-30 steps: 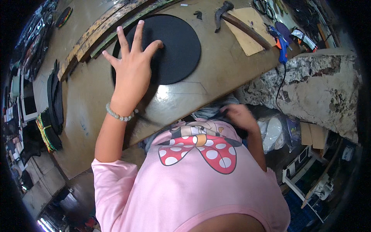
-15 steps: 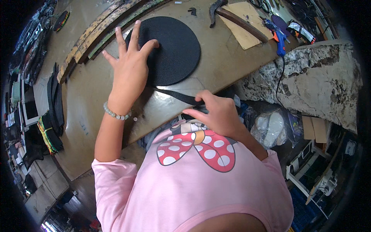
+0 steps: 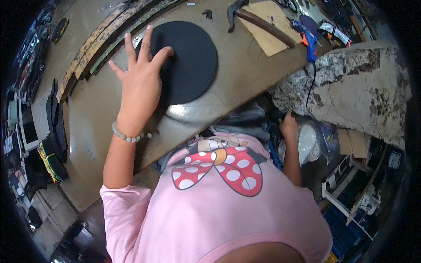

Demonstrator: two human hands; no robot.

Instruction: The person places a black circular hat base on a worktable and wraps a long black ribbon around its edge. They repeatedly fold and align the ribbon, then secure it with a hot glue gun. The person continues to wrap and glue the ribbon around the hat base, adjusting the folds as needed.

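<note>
A flat round coil of black webbing strap (image 3: pixel 188 61) lies on the brown tabletop (image 3: pixel 101 114). My left hand (image 3: pixel 141 81) is over the coil's left side, with its fingers spread and the thumb and fingertips at its surface. A beaded bracelet (image 3: pixel 127 133) circles that wrist. Beyond the table's near edge, on the right, my right hand (image 3: pixel 288 127) is low beside dark material (image 3: pixel 274 111). Most of its fingers are hidden, so what it holds, if anything, does not show. The strap's loose end cannot be made out.
Curved wooden strips (image 3: pixel 94 52) run behind the coil. A hammer (image 3: pixel 263 26) lies on cardboard (image 3: pixel 269 46), near a blue glue gun (image 3: pixel 309 44) with a hanging cord. A rough whitish slab (image 3: pixel 346 83) adjoins the table's right. Black straps (image 3: pixel 56 122) hang at the left edge.
My right hand has moved right and down, away from the table edge where it pinched the strap's loose end. That strap stretch is out of sight. The left hand remains on the coil.
</note>
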